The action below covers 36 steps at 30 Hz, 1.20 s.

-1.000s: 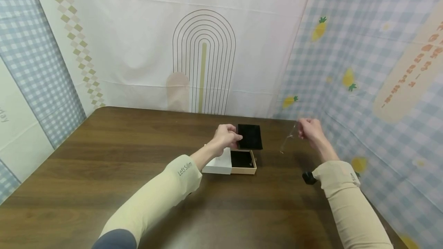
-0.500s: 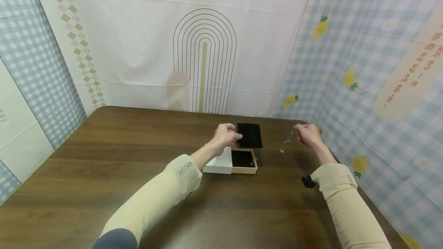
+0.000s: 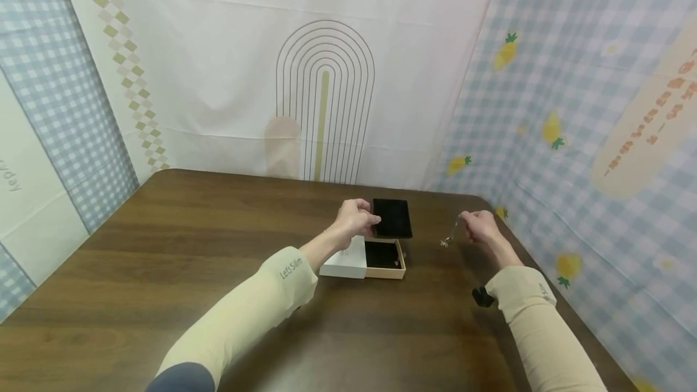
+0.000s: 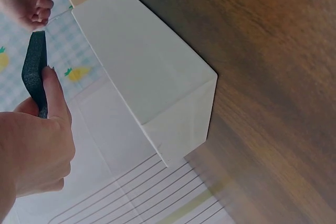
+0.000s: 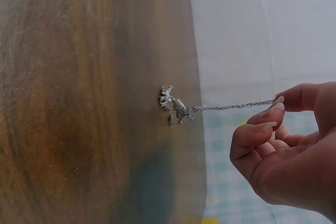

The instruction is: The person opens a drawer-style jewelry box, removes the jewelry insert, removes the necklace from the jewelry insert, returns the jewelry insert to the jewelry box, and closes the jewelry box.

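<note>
My left hand (image 3: pixel 355 219) pinches a thin black square pad (image 3: pixel 392 218) by its left edge, above a box. In the left wrist view the pad (image 4: pixel 35 69) is seen edge-on between thumb and fingers. To the right, my right hand (image 3: pixel 479 226) pinches a fine silver chain (image 5: pixel 233 107) between thumb and index fingertip. The chain hangs down, and its lower end is bunched in a small heap (image 5: pixel 176 106) at the wooden table. Under the pad stands the box, with a white sleeve (image 3: pixel 348 261) and a tan drawer (image 3: pixel 385 273) pulled partly out, black inside.
The brown wooden table (image 3: pixel 218 241) extends on all sides of the box. Behind it hangs a white patterned cloth (image 3: pixel 218 77), and a blue checked cloth (image 3: pixel 599 216) hangs close along the right edge.
My right hand has come down and slightly left, and the chain's lower end has gathered into a heap. The left hand still holds the pad in nearly the same place.
</note>
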Each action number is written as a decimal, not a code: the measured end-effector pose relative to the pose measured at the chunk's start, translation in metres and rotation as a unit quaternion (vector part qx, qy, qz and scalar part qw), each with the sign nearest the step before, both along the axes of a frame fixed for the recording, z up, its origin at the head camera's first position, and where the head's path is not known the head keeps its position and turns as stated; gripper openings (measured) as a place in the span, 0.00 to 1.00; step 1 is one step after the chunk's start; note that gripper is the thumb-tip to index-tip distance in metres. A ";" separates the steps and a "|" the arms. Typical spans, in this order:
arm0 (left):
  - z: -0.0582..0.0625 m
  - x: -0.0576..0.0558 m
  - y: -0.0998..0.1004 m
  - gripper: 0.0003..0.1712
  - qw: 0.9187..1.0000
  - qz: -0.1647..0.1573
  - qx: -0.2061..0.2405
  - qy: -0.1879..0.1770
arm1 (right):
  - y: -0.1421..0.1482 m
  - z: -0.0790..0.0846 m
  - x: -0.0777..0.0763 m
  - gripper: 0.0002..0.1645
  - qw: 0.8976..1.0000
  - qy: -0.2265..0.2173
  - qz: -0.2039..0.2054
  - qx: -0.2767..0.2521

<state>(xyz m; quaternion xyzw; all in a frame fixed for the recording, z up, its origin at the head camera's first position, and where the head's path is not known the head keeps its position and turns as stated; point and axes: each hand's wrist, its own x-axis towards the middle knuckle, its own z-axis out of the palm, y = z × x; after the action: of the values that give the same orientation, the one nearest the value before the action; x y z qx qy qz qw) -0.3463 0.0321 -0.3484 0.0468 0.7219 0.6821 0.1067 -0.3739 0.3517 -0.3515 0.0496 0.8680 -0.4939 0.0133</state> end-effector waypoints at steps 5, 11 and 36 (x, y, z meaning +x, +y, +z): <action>-0.001 0.000 0.001 0.25 1.000 0.005 0.003 -0.003 | 0.001 -0.007 0.000 0.29 1.000 -0.008 0.011 0.002; -0.001 0.001 0.000 0.25 1.000 0.007 0.005 0.002 | 0.001 -0.013 0.000 0.29 0.999 -0.009 0.009 0.031; 0.000 0.001 -0.001 0.25 1.000 0.001 0.004 0.007 | -0.005 -0.011 0.001 0.18 0.994 -0.012 -0.029 0.100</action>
<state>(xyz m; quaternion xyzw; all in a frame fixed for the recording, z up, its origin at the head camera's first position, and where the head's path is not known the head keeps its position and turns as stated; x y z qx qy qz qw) -0.3457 0.0312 -0.3481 0.0512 0.7204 0.6844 0.1004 -0.3733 0.3469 -0.3627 0.0820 0.9110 -0.4041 0.0045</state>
